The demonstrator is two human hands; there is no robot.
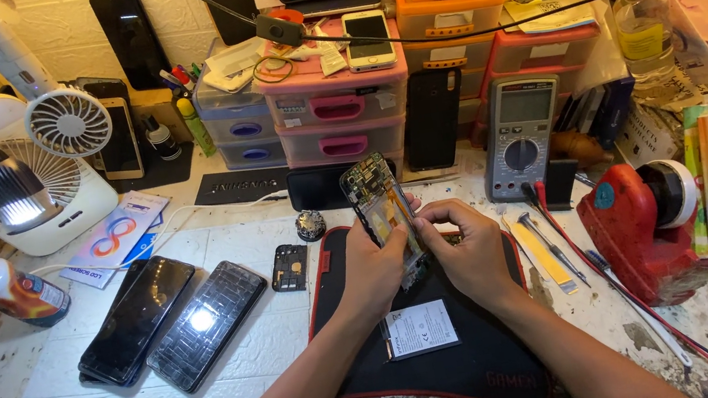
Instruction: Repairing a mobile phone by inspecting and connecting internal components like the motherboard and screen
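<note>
both hands, left hand [372, 272] and right hand [468, 252], clamp the opened black phone with bare circuit board [382, 209]; disassembly step, next move needs careful prying.

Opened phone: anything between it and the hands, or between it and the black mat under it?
Nothing visible. Both the left hand and right hand already grip the opened phone. Below it on the black mat lies only a flat battery, nearer the person.

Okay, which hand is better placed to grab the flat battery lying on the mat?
Left, probably. The left hand sits almost directly above the battery, while the right hand grips the opened phone farther off.
</note>
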